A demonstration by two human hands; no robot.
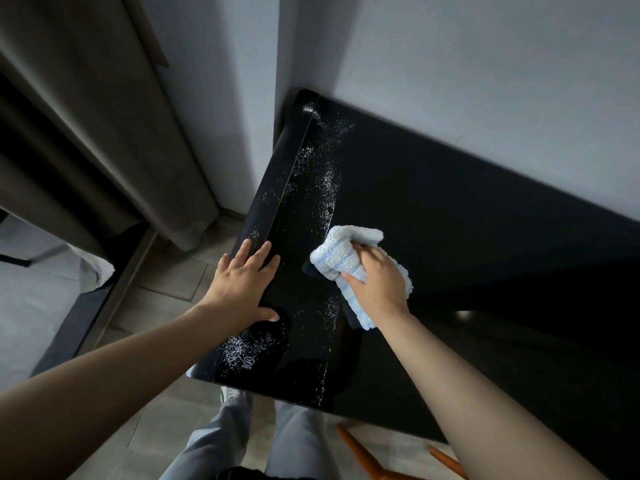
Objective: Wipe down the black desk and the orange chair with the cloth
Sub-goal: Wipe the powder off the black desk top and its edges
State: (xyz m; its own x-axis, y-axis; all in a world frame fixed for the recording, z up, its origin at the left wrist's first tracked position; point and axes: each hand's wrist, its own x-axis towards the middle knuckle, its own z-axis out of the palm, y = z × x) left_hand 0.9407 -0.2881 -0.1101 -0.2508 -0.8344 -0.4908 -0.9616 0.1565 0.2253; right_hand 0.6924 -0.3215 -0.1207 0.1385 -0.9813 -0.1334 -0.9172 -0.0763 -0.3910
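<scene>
Here, both hands on the black desk (450,209).
Left hand (242,289) lies flat, fingers (258,252) spread; right hand (379,282) grips the cloth (341,252).

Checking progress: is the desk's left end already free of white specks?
No, white specks dot the black desk ahead of the cloth in the right hand.

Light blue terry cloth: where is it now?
Head view, centre: the light blue terry cloth is bunched in the right hand on the glossy black desk, just right of the white speckles.
</scene>
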